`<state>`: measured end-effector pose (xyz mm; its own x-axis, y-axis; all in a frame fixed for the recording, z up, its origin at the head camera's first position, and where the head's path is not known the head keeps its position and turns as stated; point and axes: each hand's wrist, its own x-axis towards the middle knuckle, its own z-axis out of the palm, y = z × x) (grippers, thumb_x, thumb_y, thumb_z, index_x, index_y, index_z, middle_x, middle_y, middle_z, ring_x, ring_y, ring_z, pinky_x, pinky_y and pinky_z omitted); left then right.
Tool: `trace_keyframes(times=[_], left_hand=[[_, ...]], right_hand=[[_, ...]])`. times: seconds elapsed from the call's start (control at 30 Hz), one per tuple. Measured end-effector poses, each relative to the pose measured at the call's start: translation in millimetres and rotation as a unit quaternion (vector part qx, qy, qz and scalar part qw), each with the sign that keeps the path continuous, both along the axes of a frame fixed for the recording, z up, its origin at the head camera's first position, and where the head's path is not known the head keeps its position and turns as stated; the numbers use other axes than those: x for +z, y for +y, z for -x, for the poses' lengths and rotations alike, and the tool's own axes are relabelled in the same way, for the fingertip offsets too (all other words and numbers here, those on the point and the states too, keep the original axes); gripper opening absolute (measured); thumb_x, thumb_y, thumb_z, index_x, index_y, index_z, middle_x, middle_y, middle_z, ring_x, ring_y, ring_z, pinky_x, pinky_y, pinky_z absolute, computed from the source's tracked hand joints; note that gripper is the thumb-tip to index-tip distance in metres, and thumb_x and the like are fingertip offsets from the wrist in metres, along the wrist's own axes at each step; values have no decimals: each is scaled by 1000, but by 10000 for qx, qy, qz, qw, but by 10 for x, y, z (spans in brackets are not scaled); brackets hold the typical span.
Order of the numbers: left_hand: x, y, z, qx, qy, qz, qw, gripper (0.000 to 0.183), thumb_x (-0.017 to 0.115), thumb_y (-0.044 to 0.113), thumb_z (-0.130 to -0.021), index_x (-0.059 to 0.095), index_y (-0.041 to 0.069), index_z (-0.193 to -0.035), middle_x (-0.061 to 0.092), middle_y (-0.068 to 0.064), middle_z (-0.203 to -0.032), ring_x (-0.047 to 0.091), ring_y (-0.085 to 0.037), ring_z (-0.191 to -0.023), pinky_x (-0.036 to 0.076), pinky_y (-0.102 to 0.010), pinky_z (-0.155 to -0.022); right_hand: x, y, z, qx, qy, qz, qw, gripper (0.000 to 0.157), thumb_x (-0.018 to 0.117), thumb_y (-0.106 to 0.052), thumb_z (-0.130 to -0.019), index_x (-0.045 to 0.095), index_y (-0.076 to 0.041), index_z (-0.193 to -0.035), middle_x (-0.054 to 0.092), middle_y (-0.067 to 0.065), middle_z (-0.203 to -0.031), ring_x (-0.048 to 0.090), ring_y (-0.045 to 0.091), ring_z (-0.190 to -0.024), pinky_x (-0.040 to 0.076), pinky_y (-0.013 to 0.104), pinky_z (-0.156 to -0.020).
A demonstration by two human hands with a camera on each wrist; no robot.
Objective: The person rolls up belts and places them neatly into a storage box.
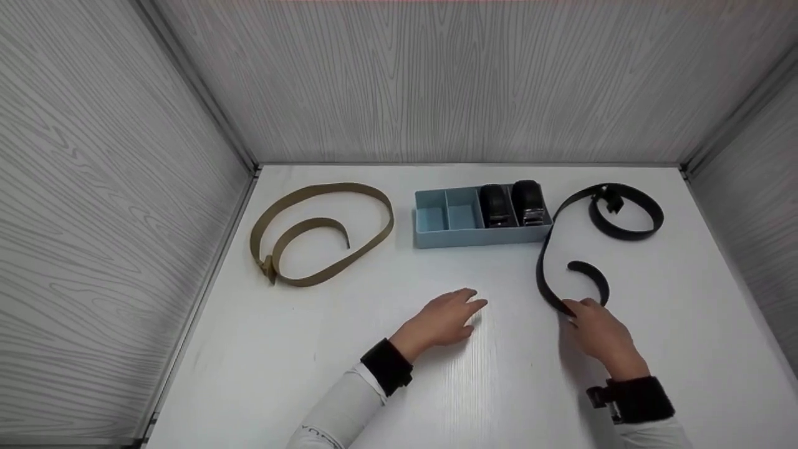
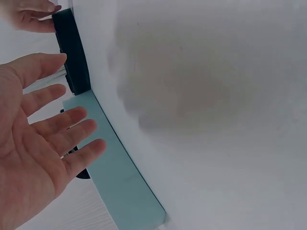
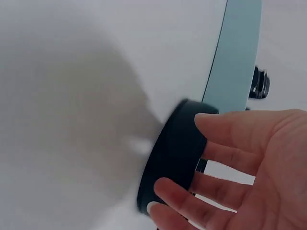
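A black belt (image 1: pixel 543 274) lies on edge on the right of the white table, its buckle end looped behind and its tip curling back near the front. My right hand (image 1: pixel 601 330) pinches the belt at its front bend. The right wrist view has the thumb on the near face of the belt (image 3: pixel 168 153) with fingers around it. My left hand (image 1: pixel 442 317) hovers over the middle of the table with fingers spread, holding nothing. Its palm and loose fingers face the camera in the left wrist view.
A light-blue divided box (image 1: pixel 480 237) stands behind the hands, with two rolled black belts (image 1: pixel 528 202) in its right compartments. At the left a tan belt (image 1: pixel 330 271) lies in a loose loop. Grey wood-grain panels (image 1: pixel 399 81) wall in the table's back and sides.
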<state>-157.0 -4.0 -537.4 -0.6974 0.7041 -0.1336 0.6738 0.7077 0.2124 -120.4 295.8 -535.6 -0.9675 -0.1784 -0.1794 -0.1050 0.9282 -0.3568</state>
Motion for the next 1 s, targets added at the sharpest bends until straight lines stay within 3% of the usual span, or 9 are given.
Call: trace_keyframes(times=[0.1,0.27,0.4,0.57,0.7,0.83,0.9,1.0], left_hand=[[39,83,-13,-175,77,-38,9998,49,62,20,-95,50,14,-143,48,-9,-144,43,-18,-134,33,-27,-108],[105,222,-20,-672,433,-257,9965,44,60,12,-96,54,12,-139,53,-5,-138,48,-15,-128,36,-24,-105],[62,275,17,-920,609,-409,9931,39,55,3,-98,57,13,-136,55,-1,-134,50,-11,-126,36,-22,-104],[-54,279,101,-986,686,-393,9920,38,52,2,-98,57,13,-135,55,0,-134,48,-11,-127,37,-24,-103],[-169,227,173,-917,855,-163,9920,31,55,6,-97,66,15,-124,58,0,-131,48,-10,-128,40,-29,-103],[-261,124,225,-983,1245,-62,9873,14,66,17,-92,75,19,-102,65,3,-115,56,-9,-117,45,-31,-95],[-282,54,239,-1019,1384,-81,9851,9,72,24,-87,76,19,-93,65,4,-104,59,-9,-107,47,-30,-90],[-274,-82,240,-959,1375,-111,9858,19,77,36,-80,74,18,-84,63,3,-97,59,-11,-99,48,-33,-87]], right_hand=[[-29,-195,-19,161,130,152,9997,43,62,-2,-91,55,6,-132,60,25,-108,62,39,-96,51,49,-77],[-75,-545,-67,567,513,468,9960,44,64,3,-89,54,10,-131,63,24,-110,63,37,-99,52,47,-80],[-142,-797,-98,948,950,757,9881,37,61,5,-91,56,11,-127,64,23,-112,64,37,-102,52,46,-84],[-203,-998,-126,1210,1401,1003,9776,29,60,7,-91,62,5,-120,68,21,-107,66,34,-98,53,44,-81],[-202,-1087,-151,1704,1272,1168,9701,33,57,6,-93,59,6,-126,66,22,-115,64,34,-105,52,44,-85],[-166,-1104,-162,2146,790,1377,9637,33,54,7,-94,58,7,-127,62,20,-122,59,33,-114,48,46,-92],[-143,-1071,-154,2180,640,1467,9627,33,55,8,-93,59,6,-125,61,19,-124,58,33,-115,48,45,-92],[-104,-956,-116,1970,574,1622,9652,32,58,8,-91,60,5,-123,58,19,-126,62,30,-106,52,42,-86]])
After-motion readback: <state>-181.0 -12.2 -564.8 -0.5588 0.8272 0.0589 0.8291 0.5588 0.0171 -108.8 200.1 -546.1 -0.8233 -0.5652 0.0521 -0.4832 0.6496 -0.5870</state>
